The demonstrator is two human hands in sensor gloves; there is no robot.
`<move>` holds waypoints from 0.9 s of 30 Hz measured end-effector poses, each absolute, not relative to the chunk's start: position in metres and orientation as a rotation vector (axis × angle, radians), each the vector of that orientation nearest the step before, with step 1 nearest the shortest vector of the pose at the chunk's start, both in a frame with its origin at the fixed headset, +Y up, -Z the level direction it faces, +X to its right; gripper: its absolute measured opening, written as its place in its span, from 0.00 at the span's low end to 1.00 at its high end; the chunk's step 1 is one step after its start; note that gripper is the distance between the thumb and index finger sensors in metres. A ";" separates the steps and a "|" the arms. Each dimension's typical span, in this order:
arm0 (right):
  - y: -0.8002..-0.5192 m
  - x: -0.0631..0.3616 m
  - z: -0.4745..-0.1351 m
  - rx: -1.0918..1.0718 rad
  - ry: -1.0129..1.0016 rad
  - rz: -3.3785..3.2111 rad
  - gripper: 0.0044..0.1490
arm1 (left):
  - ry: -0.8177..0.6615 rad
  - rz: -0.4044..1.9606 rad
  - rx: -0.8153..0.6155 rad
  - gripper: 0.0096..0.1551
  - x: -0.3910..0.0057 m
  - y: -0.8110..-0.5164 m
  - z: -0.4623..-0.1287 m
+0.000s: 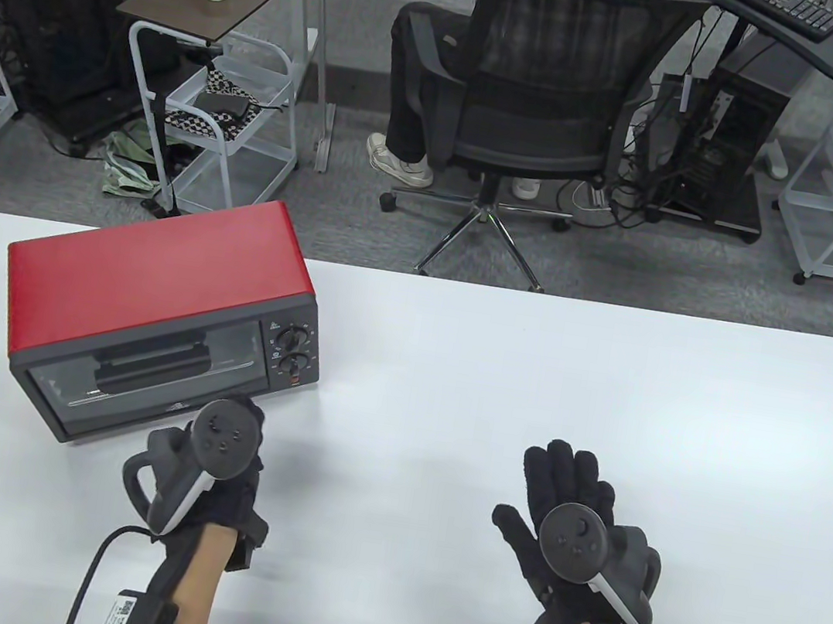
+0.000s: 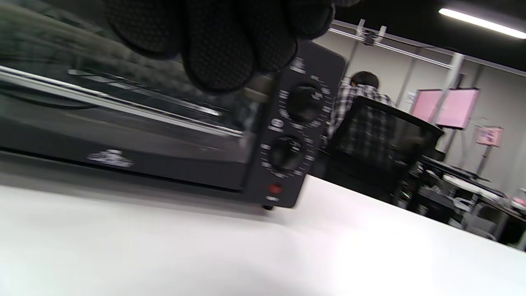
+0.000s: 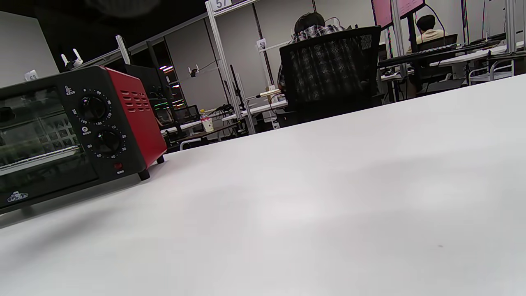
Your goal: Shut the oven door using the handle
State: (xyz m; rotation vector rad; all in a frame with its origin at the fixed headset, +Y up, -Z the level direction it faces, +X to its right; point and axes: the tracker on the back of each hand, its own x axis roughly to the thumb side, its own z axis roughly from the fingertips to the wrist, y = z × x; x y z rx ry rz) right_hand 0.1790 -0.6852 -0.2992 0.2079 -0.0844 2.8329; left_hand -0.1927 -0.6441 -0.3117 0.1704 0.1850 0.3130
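A red toaster oven [image 1: 156, 273] stands at the table's left. Its black glass door [image 1: 143, 365] stands upright, flush with the front, with the bar handle [image 1: 153, 360] across it. My left hand [image 1: 241, 411] hovers just in front of the door's lower right corner. In the left wrist view its fingers [image 2: 218, 49] hang loosely curled before the door [image 2: 123, 123] and hold nothing. My right hand [image 1: 567, 479] lies flat with its fingers spread on the table, far right of the oven. The oven also shows in the right wrist view [image 3: 131, 115].
The oven's control panel with two knobs [image 1: 293, 352] is at the right of its front. The white table [image 1: 532, 376] stretches to the right. Beyond its far edge a person sits in a black office chair [image 1: 541, 104].
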 end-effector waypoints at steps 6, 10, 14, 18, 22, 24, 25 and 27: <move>-0.685 0.175 -0.300 0.204 -0.103 2.849 0.49 | 0.106 0.237 0.139 0.18 -0.149 -0.649 -0.318; -0.684 0.176 -0.301 0.185 -0.117 2.828 0.49 | 0.037 0.130 0.170 0.21 -0.126 -0.663 -0.317; -0.685 0.178 -0.301 0.176 -0.121 2.818 0.49 | -0.011 0.063 0.112 0.35 -0.118 -0.675 -0.318; -0.684 0.179 -0.301 0.157 -0.138 2.833 0.51 | -0.050 0.038 0.054 0.48 -0.115 -0.686 -0.319; -0.686 0.178 -0.301 0.153 -0.137 2.849 0.51 | -0.078 0.043 -0.024 0.55 -0.115 -0.697 -0.318; -0.686 0.178 -0.302 0.154 -0.140 2.858 0.52 | -0.085 0.063 -0.049 0.57 -0.116 -0.701 -0.317; -0.687 0.178 -0.302 0.152 -0.140 2.860 0.52 | -0.087 0.069 -0.067 0.58 -0.117 -0.702 -0.317; -0.687 0.178 -0.302 0.148 -0.143 2.863 0.53 | -0.091 0.071 -0.088 0.60 -0.119 -0.704 -0.317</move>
